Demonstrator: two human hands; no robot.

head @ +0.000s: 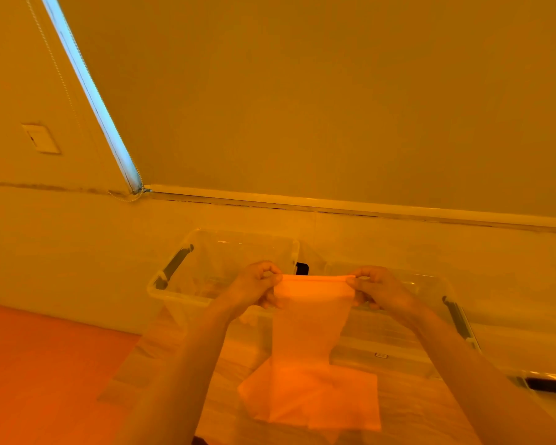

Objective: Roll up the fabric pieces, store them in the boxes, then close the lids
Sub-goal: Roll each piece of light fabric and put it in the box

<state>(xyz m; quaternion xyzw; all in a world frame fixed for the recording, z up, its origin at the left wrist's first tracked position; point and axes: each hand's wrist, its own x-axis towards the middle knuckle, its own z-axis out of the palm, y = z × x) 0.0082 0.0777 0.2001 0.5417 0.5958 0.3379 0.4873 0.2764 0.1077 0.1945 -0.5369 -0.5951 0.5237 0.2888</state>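
An orange fabric piece (308,332) hangs in the air in front of me, its top edge folded over and stretched flat. My left hand (254,289) pinches the top left corner and my right hand (377,289) pinches the top right corner. The fabric's lower end drapes onto more orange fabric (315,403) lying on the table. Behind the hands stand two clear plastic boxes without lids on: the left box (190,268) and the right box (430,303), both with dark side latches.
A clear lid with a dark latch (546,385) lies at the right edge. An orange surface (45,364) covers the left foreground. A wall, a window blind (334,91) and its bead chain stand behind the boxes.
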